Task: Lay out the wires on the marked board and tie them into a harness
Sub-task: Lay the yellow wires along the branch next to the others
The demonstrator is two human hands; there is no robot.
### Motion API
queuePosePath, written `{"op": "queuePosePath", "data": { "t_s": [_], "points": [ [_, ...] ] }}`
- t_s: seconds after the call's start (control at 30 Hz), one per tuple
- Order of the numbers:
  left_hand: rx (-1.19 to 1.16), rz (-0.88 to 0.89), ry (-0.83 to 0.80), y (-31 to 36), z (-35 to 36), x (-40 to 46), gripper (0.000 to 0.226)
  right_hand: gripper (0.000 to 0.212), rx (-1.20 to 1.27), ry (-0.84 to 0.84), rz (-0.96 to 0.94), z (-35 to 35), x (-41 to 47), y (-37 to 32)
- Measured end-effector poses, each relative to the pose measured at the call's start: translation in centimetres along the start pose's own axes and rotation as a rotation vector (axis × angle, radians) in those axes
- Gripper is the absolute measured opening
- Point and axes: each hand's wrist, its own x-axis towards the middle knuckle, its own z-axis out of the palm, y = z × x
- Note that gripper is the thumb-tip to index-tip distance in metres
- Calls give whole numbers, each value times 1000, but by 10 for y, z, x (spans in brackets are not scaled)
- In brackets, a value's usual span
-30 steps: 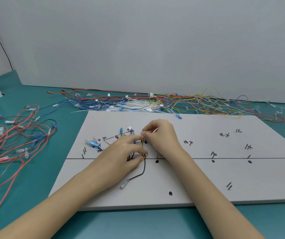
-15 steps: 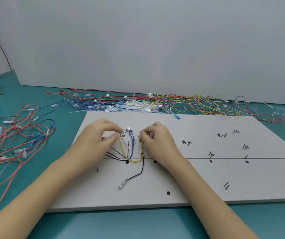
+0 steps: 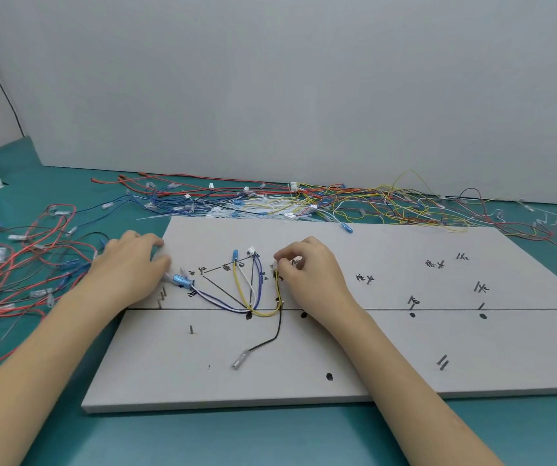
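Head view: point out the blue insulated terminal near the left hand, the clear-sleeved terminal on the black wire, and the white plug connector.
blue insulated terminal (image 3: 180,280), head view, on its blue sleeve.
clear-sleeved terminal (image 3: 239,359), head view, mid-sleeve.
white plug connector (image 3: 251,251), head view, on its top face.

One board (image 3: 371,348), two hands, five black dots.

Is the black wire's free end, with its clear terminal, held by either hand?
No, the black wire ends in a clear terminal lying loose on the board, apart from the left hand and right hand.
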Motion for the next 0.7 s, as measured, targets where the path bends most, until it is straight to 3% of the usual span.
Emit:
{"op": "queuePosePath", "data": {
  "t_s": [0.37,0.47,0.57,0.7],
  "points": [
    [-74,110,78,9,3,1,42,20,-11,-18,-5,2,-2,2],
    [8,102,6,23,-1,7,44,19,-5,-30,0,2,-2,4],
    [127,66,-90,36,-4,31,31,19,-10,-34,-6,2,-2,4],
    [46,84,0,34,1,86,34,18,-21,-41,-9,2,-3,4]
  ]
}}
